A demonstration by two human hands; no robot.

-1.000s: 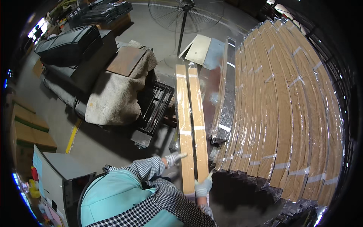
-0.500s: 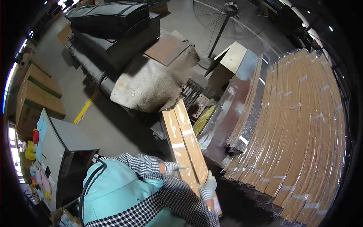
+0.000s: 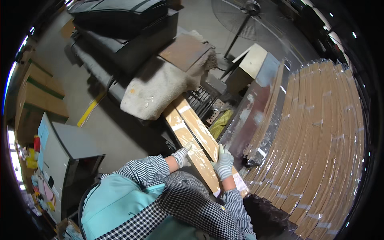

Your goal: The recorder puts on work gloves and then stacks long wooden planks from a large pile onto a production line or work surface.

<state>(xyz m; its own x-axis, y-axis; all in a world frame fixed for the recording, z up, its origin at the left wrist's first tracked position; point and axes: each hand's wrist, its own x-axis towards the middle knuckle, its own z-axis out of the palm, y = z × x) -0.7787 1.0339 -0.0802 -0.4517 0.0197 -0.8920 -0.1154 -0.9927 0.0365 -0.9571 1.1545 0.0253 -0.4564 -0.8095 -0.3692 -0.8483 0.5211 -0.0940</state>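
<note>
Two long, narrow cardboard-faced pieces in clear plastic wrap lie side by side in front of me, slanting from far left to near right. My left hand [image 3: 182, 157], in a striped knit glove, grips the outer edge of the left wrapped piece [image 3: 199, 160], its thumb on top. On the opposite side, my right hand [image 3: 224, 164], gloved alike, closes round the right wrapped piece [image 3: 199, 125]. A thin dark gap runs between the pieces. Their far ends meet the edge of a fuzzy beige cloth [image 3: 150, 90]. A whitish label [image 3: 240, 183] shows at the near right end.
A large stack of similar wrapped pieces [image 3: 308, 140] fills the right side. A worn reddish-grey surface [image 3: 250, 116] lies beside it. Farther off stand a black case [image 3: 124, 24] and a pedestal fan [image 3: 240, 26]. A grey cabinet [image 3: 76, 140] and cartons [image 3: 40, 94] are at left.
Both hands have moved forward, away from my body, still on the two wrapped pieces. The pieces slant more, with their far ends shifted left and near ends shifted right.
</note>
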